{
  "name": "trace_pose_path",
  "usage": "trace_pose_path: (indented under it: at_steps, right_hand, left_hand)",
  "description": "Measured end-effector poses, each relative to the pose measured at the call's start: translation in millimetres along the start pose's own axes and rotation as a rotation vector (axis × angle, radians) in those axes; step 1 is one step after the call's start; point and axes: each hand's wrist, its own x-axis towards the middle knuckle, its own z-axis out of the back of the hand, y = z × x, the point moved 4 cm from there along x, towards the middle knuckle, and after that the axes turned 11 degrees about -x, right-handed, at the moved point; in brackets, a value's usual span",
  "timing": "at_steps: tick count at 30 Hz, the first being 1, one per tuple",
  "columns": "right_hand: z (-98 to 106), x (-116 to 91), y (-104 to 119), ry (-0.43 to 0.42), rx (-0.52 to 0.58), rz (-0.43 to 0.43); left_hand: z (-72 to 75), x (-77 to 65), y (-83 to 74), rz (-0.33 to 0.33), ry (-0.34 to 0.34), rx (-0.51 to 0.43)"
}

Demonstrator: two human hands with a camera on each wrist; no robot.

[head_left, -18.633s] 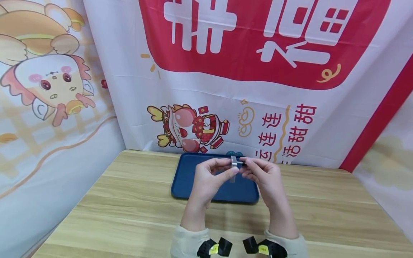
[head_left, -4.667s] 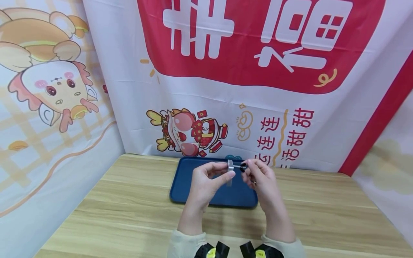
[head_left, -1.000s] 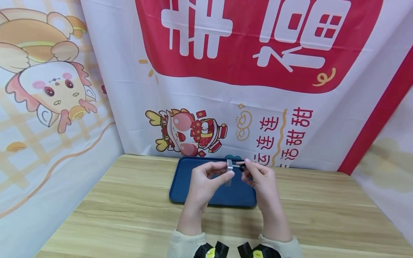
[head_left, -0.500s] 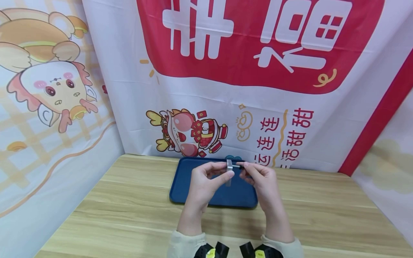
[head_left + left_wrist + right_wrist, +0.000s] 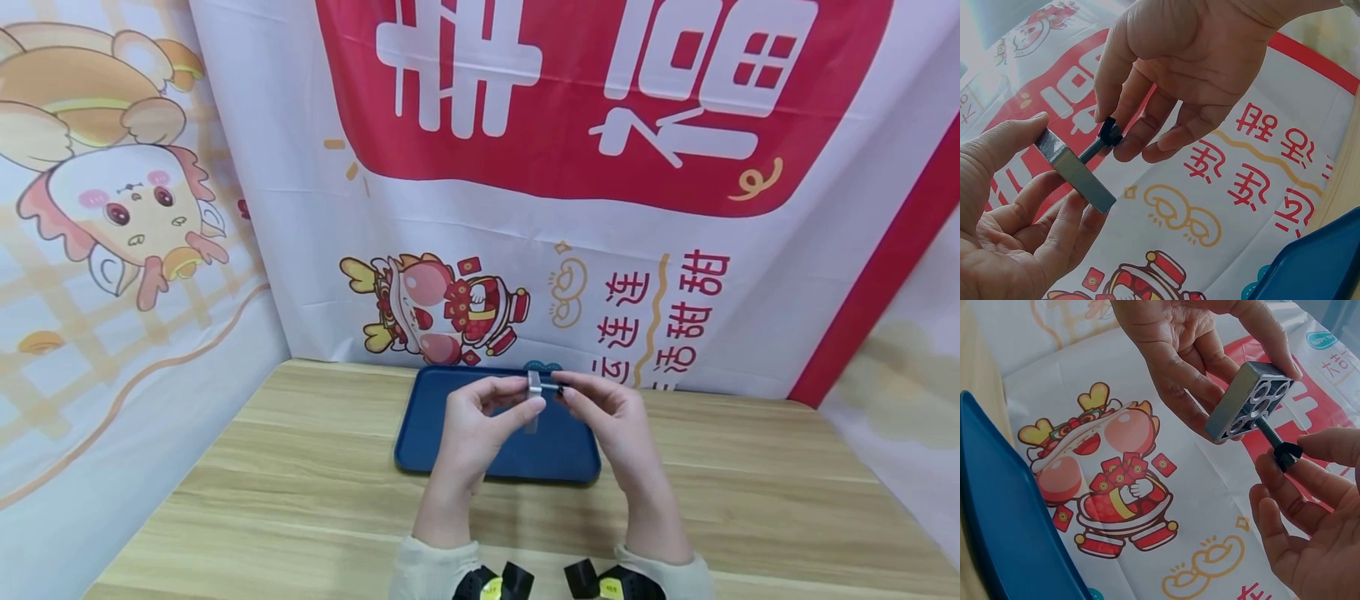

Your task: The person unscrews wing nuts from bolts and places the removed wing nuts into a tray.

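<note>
Wood-grain worktop (image 5: 765, 500), blue tray (image 5: 555, 454) sitting on it. Left hand (image 5: 483, 421) and right hand (image 5: 617, 412) are up off the tray, close but not touching: left's clamped on a metal block (image 5: 1250, 400), threaded bolt (image 5: 1269, 432) sticking out its face, right's pinching the little black knob (image 5: 1286, 455) on that.

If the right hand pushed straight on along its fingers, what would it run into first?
Past the black knob it pinches, the right hand would probably meet the metal block in the left hand first, moving along the bolt; the exact gap is hard to judge.
</note>
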Motion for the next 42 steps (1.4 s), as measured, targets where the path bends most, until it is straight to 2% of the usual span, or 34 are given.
trace_pose_path:
  at_steps: [10,29,32,38,42]
  right_hand:
    - [3.8,3.2,2.3,-0.012,-0.097,0.132]
    - [2.3,4.2,-1.6,-0.055,-0.143,0.149]
    - [4.3,4.3,-1.2,-0.073,-0.106,0.112]
    - [5.9,4.2,-3.1,-0.191,0.053,-0.116]
    - [1.6,3.2,-4.0,-0.216,0.131,-0.184]
  left_hand:
    - [-2.8,3.0,-1.1,-0.006,-0.001,-0.011]
    - [-1.2,2.0,-1.0,-0.009,-0.003,0.002]
    - [-1.1,1.8,-1.1,-0.009,-0.007,0.002]
    - [-1.0,1.0,-0.3,-0.002,-0.012,0.009]
    - [-1.0,0.5,0.7,-0.001,-0.012,0.012]
